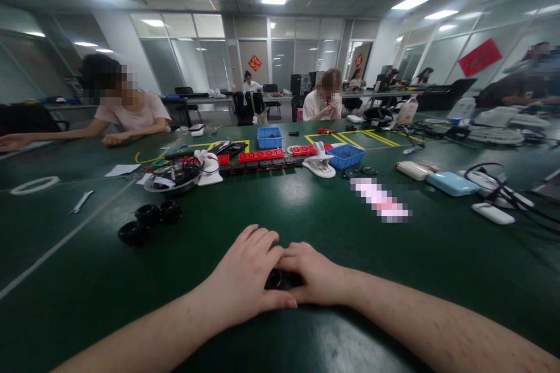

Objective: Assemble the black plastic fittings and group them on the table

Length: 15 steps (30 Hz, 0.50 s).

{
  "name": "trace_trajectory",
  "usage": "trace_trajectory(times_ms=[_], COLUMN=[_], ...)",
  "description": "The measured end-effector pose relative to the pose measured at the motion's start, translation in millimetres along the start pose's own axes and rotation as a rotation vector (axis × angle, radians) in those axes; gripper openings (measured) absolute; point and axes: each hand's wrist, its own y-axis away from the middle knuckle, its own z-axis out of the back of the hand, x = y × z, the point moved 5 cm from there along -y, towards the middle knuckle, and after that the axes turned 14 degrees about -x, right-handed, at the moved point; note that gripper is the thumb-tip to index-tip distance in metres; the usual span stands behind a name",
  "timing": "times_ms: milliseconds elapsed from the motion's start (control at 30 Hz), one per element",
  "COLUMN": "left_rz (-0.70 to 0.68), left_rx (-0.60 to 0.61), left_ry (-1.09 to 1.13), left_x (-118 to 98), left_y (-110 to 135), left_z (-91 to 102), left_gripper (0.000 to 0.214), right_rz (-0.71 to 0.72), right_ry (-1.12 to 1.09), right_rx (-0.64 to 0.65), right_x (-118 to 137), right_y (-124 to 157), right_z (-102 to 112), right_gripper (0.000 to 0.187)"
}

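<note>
My left hand (pixel 251 277) and my right hand (pixel 315 275) meet over the green tabletop right in front of me. Their fingers curl around a shiny black round part (pixel 275 280), and the fingertips of both hands touch or overlap. Most of the part is covered, so I cannot tell its exact kind or whether there is more than one piece. To the left of my hands, several glossy black round parts (pixel 149 215) of similar look sit grouped on the table.
Across the table lies a row of red-and-black blocks (pixel 261 157) between white clip stands (pixel 321 162). Blue bins (pixel 345 155), a round tray (pixel 170 178) of parts, a wrench (pixel 81 201), and a light blue case (pixel 452 183) lie around. People sit beyond.
</note>
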Motion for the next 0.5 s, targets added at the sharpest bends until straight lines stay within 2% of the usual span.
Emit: trace_trajectory(times_ms=[100, 200, 333, 500], left_rz=[-0.051, -0.034, -0.029, 0.023], left_rx=[0.095, 0.229, 0.295, 0.262], left_ry=[0.247, 0.381, 0.398, 0.239], left_x=[0.8, 2.5, 4.3, 5.9], left_y=[2.6, 4.1, 2.7, 0.3], left_z=[11.5, 18.6, 18.1, 9.8], left_gripper=[0.048, 0.035, 0.033, 0.021], right_rz=[0.011, -0.004, -0.024, -0.019], right_ry=[-0.010, -0.004, 0.012, 0.013], right_rx=[0.000, 0.006, 0.019, 0.014], right_x=[2.0, 2.2, 1.6, 2.6], right_y=[0.0, -0.2, -0.2, -0.4], right_z=[1.9, 3.1, 3.4, 4.3], right_gripper=[0.041, 0.043, 0.038, 0.039])
